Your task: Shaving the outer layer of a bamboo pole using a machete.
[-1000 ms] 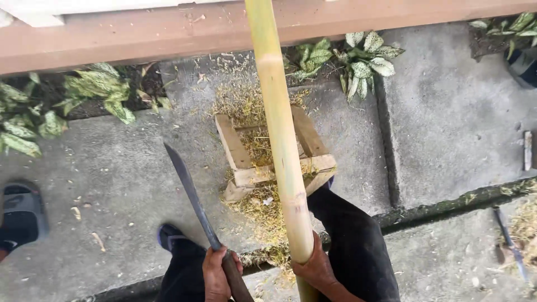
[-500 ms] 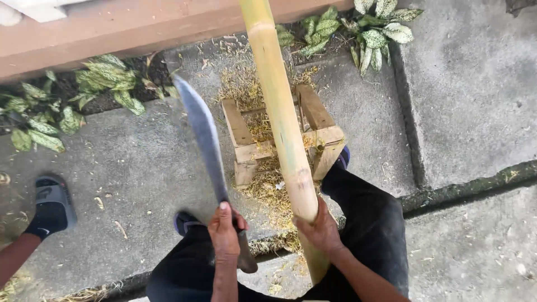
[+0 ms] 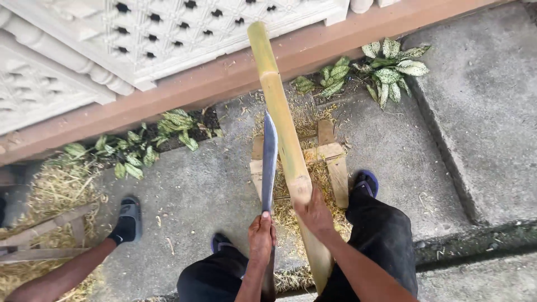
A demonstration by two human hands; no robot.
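A long pale yellow-green bamboo pole (image 3: 279,112) stands tilted away from me, its lower end between my knees. My right hand (image 3: 314,215) grips the pole low down. My left hand (image 3: 261,235) is closed on the handle of a long machete (image 3: 269,162). Its blade points up and away, edge-on, close along the left side of the pole. Behind the pole a low wooden frame (image 3: 338,173) lies on the concrete among bamboo shavings.
Another person's leg and sandalled foot (image 3: 127,221) reach in at the lower left, beside straw and wooden slats (image 3: 50,223). Leafy plants (image 3: 391,67) grow along a reddish ledge (image 3: 184,92) under a white lattice wall (image 3: 168,33). A concrete step edge (image 3: 475,240) runs at right.
The machete has swung from my left towards the pole and now stands edge-on beside it. My view has tilted up, showing the lattice wall. My right hand has kept its grip.
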